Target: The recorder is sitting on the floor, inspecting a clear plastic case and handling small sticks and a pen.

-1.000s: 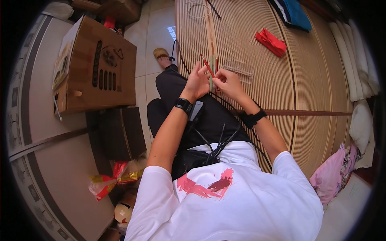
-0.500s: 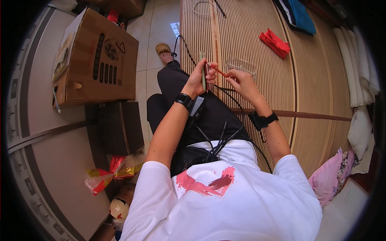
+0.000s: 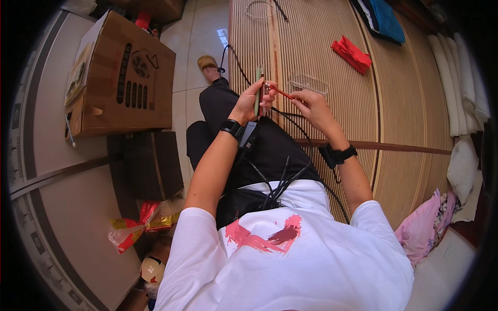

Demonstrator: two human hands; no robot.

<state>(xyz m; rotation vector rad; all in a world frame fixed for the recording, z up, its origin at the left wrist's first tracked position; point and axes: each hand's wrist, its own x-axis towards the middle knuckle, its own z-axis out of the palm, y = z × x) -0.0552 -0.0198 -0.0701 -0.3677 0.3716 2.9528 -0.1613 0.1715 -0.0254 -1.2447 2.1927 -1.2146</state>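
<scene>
My left hand (image 3: 250,103) is closed round a thin, flat object with a pale green edge (image 3: 258,85), held upright over my lap. Its exact kind does not show from this side. Between my two hands runs a slim red stick-like thing (image 3: 281,92). My right hand (image 3: 313,107) pinches its near right end, and its other end meets small whitish bits at my left fingertips. A clear plastic box (image 3: 316,84) lies on the slatted mat just beyond my right hand.
The bamboo mat (image 3: 404,114) bears a folded red cloth (image 3: 351,54), a white cable loop (image 3: 260,9) and blue-black clothing (image 3: 383,20). Black cables (image 3: 282,181) cross my lap. At left stand a cardboard box (image 3: 129,78) and a dark cabinet (image 3: 153,166).
The whole view has shifted slightly, so things sit a little further left. Both hands keep their holds, and the red stick-like thing stays stretched between them.
</scene>
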